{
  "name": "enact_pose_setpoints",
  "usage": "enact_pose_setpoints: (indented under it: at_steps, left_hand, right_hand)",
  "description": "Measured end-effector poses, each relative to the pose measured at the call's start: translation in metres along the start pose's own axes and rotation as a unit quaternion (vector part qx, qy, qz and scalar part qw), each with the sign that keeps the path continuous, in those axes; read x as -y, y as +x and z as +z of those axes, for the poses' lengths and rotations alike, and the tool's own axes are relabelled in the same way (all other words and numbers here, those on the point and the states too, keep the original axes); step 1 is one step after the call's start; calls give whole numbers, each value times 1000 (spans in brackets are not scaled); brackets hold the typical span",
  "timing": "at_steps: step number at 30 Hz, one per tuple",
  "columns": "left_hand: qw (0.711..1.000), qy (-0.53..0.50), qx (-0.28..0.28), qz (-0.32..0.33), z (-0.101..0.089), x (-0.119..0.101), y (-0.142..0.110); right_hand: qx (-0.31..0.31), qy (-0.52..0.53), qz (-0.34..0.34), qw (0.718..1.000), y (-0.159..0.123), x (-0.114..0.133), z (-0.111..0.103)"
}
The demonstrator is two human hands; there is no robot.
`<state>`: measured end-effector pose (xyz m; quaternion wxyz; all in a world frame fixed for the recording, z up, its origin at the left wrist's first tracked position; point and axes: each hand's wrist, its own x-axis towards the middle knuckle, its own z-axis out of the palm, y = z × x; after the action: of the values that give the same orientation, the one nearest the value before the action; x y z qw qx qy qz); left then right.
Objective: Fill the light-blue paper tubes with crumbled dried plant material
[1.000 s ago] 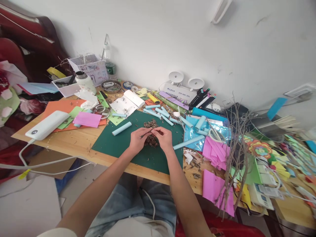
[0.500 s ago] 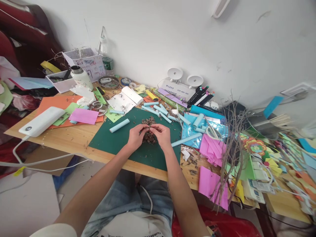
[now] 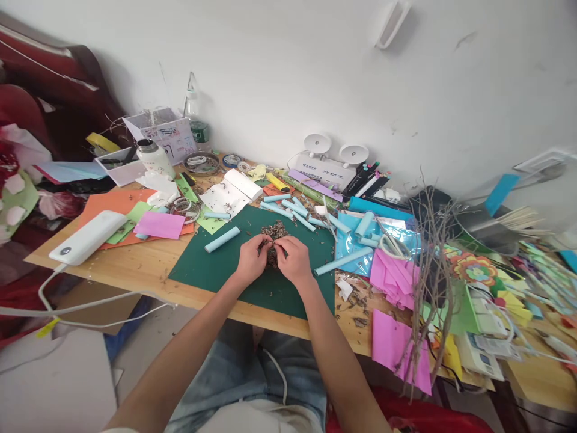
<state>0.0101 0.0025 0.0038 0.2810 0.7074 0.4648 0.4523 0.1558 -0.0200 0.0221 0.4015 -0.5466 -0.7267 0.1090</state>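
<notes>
My left hand [image 3: 253, 258] and my right hand [image 3: 294, 260] meet over a dark green cutting mat [image 3: 211, 264] on a wooden table [image 3: 135, 261]. Both hands are closed, their fingertips pinching a small clump of dry brown plant bits [image 3: 272, 255] between them. A loose pile of the same brown bits [image 3: 276, 230] lies on the mat just beyond my fingers. A rolled light-blue paper tube [image 3: 222, 239] rests on the mat to the left of my left hand.
Several blue paper tubes [image 3: 295, 207], pink sheets [image 3: 396, 282], a bundle of bare twigs [image 3: 430, 264], marker pens [image 3: 369, 178], a white power bank [image 3: 88, 236] with cable, orange paper [image 3: 112, 201], a white bottle [image 3: 155, 157] and boxes crowd the table.
My hands have drawn closer together around the brown clump and sunk slightly toward the mat. The view has shifted a little.
</notes>
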Motion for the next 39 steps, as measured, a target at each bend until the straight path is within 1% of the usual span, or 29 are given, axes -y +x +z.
enact_pose_setpoints:
  at_steps: [2, 5, 9, 11, 13, 15, 17, 19, 20, 22, 26, 28, 30, 32, 34, 37, 39]
  left_hand:
    - [1000, 9, 6, 13, 0, -1, 0]
    - [1000, 15, 18, 18, 0, -3, 1]
    - [999, 7, 23, 33, 0, -3, 0]
    - [999, -6, 18, 26, 0, -2, 0]
    - [1000, -20, 6, 0, 1, -1, -1]
    - [999, -38, -11, -35, 1, 1, -1]
    - [996, -63, -27, -61, 1, 2, 0]
    - [993, -90, -35, -73, 2, 2, 1]
    - [991, -100, -37, -75, 2, 2, 2]
    - [990, -107, -40, -78, 3, 2, 2]
    - [992, -98, -34, -70, 4, 3, 2]
    - [992, -106, -25, -62, 4, 3, 2]
    - [991, -118, -17, -57, 5, 4, 1]
    - [989, -135, -14, -63, 5, 4, 1]
    - [984, -156, -9, -80, 5, 6, 1]
    - [980, -177, 6, -96, 7, 7, 0]
    - [982, -165, 12, -88, 8, 8, 0]
  right_hand:
    - [6, 17, 19, 1000, 0, 2, -2]
    - [3, 106, 82, 991, 0, 3, -2]
    - [10, 236, 188, 953, 2, -3, 3]
    - [13, 282, 218, 934, 3, -7, 4]
    - [12, 293, 225, 929, 4, -10, 3]
    - [13, 253, 197, 947, 5, -12, -2]
    - [25, 190, 140, 971, 5, -13, -8]
    - [49, 147, 90, 984, 5, -14, -13]
    - [61, 138, 76, 986, 5, -13, -15]
    - [68, 134, 70, 986, 4, -11, -18]
    - [28, 150, 81, 985, 4, -5, -17]
    - [13, 164, 63, 984, 4, -3, -15]
    - [-3, 163, 27, 986, 4, -3, -12]
    - [-25, 147, -4, 989, 4, -6, -8]
    - [-42, 127, -15, 991, 4, -9, -5]
    - [-46, 87, -22, 995, 3, -13, -2]
    - [-42, 56, -28, 997, 2, -12, -2]
